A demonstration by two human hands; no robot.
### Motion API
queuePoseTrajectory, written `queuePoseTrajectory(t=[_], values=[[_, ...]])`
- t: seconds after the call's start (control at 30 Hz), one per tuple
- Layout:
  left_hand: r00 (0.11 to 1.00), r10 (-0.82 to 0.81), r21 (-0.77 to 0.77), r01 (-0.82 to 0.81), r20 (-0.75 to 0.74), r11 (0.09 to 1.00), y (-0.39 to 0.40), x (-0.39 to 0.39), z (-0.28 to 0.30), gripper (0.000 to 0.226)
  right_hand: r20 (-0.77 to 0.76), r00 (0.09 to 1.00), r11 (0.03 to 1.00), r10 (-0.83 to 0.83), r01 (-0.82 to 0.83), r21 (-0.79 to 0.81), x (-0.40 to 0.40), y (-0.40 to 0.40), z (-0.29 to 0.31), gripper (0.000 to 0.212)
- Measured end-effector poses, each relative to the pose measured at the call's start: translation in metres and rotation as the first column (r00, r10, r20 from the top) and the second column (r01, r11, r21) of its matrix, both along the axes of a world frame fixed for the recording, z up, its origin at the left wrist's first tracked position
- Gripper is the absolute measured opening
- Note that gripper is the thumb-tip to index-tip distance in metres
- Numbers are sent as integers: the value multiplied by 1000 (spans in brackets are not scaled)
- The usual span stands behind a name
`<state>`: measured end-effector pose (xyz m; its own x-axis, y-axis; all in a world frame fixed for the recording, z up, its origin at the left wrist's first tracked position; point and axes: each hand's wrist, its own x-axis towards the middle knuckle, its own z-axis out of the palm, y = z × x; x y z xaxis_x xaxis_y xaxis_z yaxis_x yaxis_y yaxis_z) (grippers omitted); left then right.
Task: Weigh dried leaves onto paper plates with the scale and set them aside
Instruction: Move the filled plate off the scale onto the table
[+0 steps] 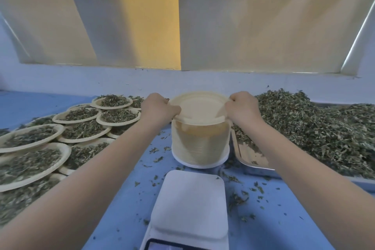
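A tall stack of empty cream paper plates (199, 144) stands in clear wrapping behind the white scale (191, 203), whose platform is bare. The top plate (199, 107) is tilted up off the stack. My left hand (159, 108) pinches its left rim and my right hand (242, 106) pinches its right rim. A big heap of dried leaves (316, 126) fills a metal tray (249, 160) on the right.
Several paper plates heaped with leaves (38, 148) overlap across the left of the blue table (125, 193). Loose leaf bits lie scattered around the scale. A pale wall with a window ledge runs close behind the stack.
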<state>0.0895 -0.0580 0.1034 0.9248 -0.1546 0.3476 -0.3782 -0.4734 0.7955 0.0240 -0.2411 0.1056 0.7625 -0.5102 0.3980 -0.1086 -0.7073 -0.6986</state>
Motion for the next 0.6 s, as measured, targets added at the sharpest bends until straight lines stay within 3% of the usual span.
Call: queuePoseTrajectory(t=[0.07, 0.17, 0.43, 0.5, 0.6], values=[[998, -37, -98, 31, -56, 995, 11, -15, -1, 24, 38, 999, 1000, 26, -25, -4, -13, 8, -2, 21], [993, -85, -197, 67, -82, 978, 30, -42, -10, 10, 77, 996, 999, 49, -48, -16, -37, 20, -10, 34], [988, -124, -113, 113, -89, 987, 70, -99, -65, 21, -58, 986, 988, 154, -152, 40, -99, 51, -70, 28], [987, -108, -123, 93, -122, 988, 71, -107, -76, 19, -78, 984, 984, 162, -156, 82, -105, 57, -84, 20], [976, -92, -216, 49, -195, 975, 67, -112, -93, 18, -78, 988, 985, 130, -121, 120, -110, 62, -103, 24]])
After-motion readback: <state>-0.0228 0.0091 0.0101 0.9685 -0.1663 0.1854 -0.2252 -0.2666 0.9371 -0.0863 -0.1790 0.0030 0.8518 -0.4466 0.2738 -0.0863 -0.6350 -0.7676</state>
